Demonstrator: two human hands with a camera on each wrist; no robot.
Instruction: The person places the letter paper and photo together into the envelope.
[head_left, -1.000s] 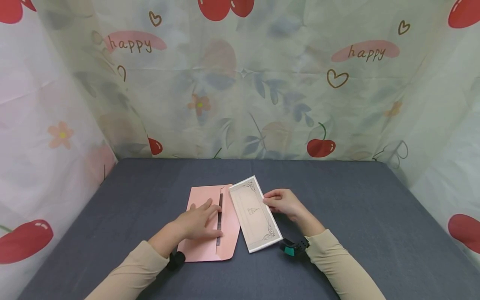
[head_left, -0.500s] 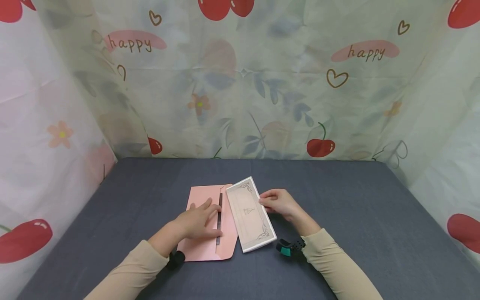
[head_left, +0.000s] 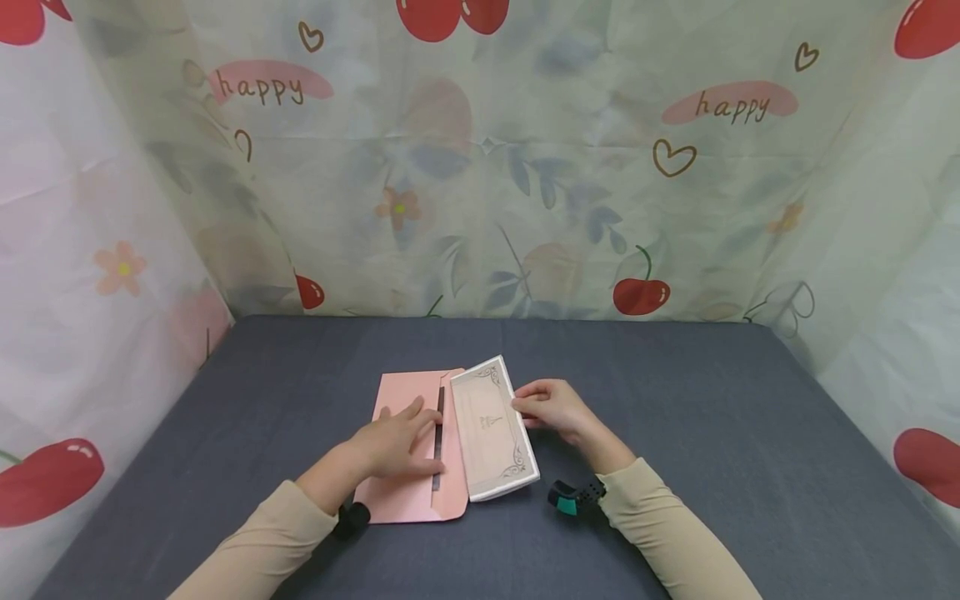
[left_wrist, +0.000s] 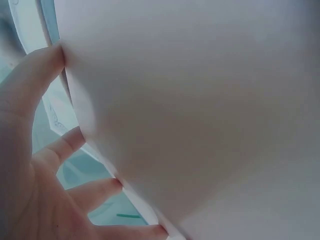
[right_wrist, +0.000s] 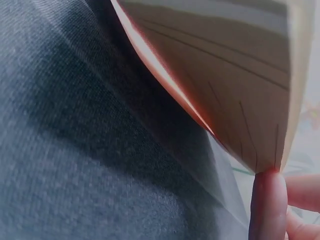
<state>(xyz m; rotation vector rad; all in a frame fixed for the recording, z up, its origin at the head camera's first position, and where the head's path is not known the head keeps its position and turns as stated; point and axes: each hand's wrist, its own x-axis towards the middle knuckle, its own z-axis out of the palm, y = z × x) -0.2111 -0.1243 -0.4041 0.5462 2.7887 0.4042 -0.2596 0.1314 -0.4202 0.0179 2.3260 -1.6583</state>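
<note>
A pink envelope [head_left: 401,492] lies on the table with a dark strip [head_left: 437,454] along its right part. My left hand [head_left: 382,446] rests on it with fingers spread, the fingertips near that strip. The envelope's pale surface [left_wrist: 200,125] fills most of the left wrist view, fingertips at its edge. My right hand [head_left: 558,412] pinches the right edge of a cream card [head_left: 483,442] with a scroll border and a small printed emblem. The card tilts and overlaps the envelope's right side. In the right wrist view the card's lined underside [right_wrist: 245,100] meets the thumb.
Dark grey cloth covers the table [head_left: 675,417]. Behind it hangs a printed curtain [head_left: 487,208] with cherries and hearts; more curtain closes in both sides. A dark wrist device [head_left: 577,497] sits at each sleeve cuff.
The card has slid left in my right hand, covering more of the envelope's right side. My left hand has stayed in place on the envelope.
</note>
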